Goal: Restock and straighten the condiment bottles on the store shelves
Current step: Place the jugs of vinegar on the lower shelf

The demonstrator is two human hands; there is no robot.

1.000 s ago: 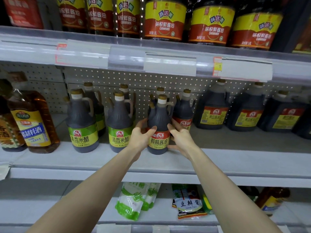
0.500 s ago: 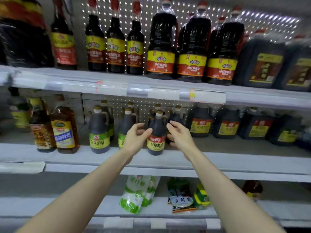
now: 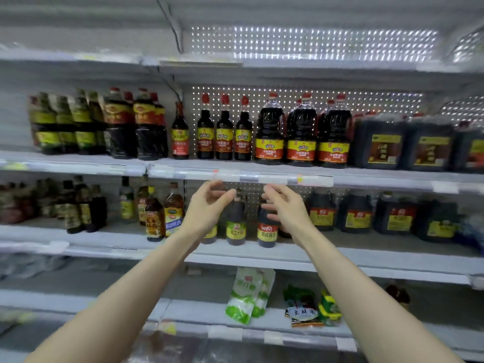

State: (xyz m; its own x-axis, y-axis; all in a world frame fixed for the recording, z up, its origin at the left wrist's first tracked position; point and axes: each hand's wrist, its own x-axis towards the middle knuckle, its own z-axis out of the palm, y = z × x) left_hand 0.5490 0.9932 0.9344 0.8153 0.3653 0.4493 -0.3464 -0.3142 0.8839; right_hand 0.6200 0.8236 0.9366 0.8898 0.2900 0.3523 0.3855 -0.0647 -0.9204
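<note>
Head view: I saw the dark, red-labelled plastic sauce bottle [image 3: 267,229] on the white metal shelf [image 3: 366,255], low between both hands.
Hands: left hand [image 3: 209,208] and right hand [image 3: 286,209] were loosely spread, empty.
Axis: upright, label toward me.

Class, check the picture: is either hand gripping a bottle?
No: the left hand and right hand are open with loose fingers, holding nothing; the red-labelled bottle stands between them.

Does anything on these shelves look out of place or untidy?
Yes. On the lower shelf the green-and-white pouches and the flat packets beside them lie loose and overlapping, not lined up like the bottles above.
</note>
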